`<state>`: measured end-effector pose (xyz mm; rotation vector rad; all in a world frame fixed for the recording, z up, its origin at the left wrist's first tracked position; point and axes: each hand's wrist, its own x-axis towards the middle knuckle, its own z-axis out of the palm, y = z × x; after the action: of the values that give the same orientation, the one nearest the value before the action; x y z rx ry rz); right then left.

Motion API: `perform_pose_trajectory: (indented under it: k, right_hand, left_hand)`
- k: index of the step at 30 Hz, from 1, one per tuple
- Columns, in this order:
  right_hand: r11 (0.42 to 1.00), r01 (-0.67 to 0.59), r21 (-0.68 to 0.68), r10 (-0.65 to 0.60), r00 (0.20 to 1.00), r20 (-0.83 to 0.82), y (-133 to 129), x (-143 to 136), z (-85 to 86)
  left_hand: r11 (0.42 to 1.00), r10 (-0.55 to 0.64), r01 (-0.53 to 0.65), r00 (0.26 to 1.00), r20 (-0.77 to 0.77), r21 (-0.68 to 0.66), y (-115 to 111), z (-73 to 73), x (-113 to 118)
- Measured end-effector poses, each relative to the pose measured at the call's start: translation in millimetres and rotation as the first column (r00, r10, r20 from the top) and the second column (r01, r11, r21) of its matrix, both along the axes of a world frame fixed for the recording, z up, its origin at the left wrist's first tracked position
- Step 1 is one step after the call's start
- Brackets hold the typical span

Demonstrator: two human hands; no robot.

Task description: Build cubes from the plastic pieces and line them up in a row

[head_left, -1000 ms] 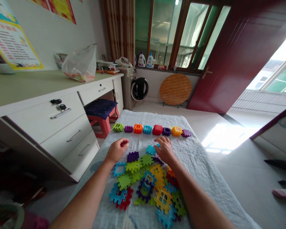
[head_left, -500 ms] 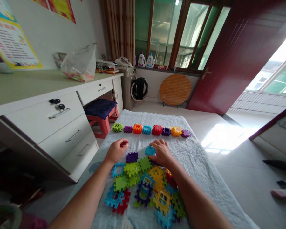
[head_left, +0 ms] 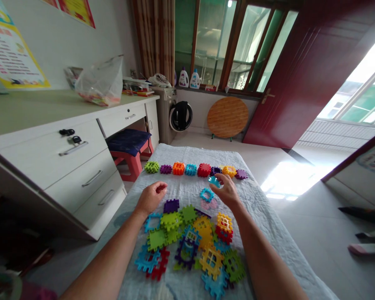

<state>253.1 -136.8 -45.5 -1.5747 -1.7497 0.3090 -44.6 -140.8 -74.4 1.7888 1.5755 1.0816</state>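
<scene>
1. My right hand [head_left: 228, 191] pinches a light-blue piece [head_left: 214, 181] between thumb and fingers, just on my side of the block row; my fingers cover its right end.
2. My left hand [head_left: 151, 198] is loosely curled near the purple tile [head_left: 171, 206]. The thumb lies close to the forefinger; I cannot tell whether the tips meet, and the palm is hidden.
3. In the row, the dark purple block [head_left: 215, 170] is partly hidden behind the piece I hold and my fingers.
4. Below my right hand lies a blue frame [head_left: 203, 196], overlapping a pale pink piece [head_left: 210, 205] whose outline is hard to make out.
5. The tiles in the yellow, green and blue pile [head_left: 203, 233] overlap, so I cannot count them.
6. Both my forearms run out at the bottom edge.
7. On the desk [head_left: 34, 108], the contents of the plastic bag [head_left: 103, 79] look blurred; the poster [head_left: 12, 54] is cut off at left.
</scene>
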Motion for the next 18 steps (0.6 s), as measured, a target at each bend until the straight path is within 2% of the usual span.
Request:
perform_pose_trajectory:
  k: [4,7,18]
  right_hand:
    - [0.983,-0.117,-0.14,0.149,0.957,0.25,-8,-10,-6.0]
    - [0.965,-0.127,-0.231,0.207,0.908,0.365,-12,-18,-10.4]
    - [0.966,-0.062,-0.252,0.166,0.895,0.415,-12,-22,-14.3]
  left_hand:
    - [1.0,0.006,-0.006,1.0,0.008,0.001,0,0.3,1]
    - [1.0,0.005,-0.005,1.0,0.002,0.003,0,0.2,1]
    - [1.0,-0.006,0.006,1.0,-0.007,-0.003,-1,0.9,1]
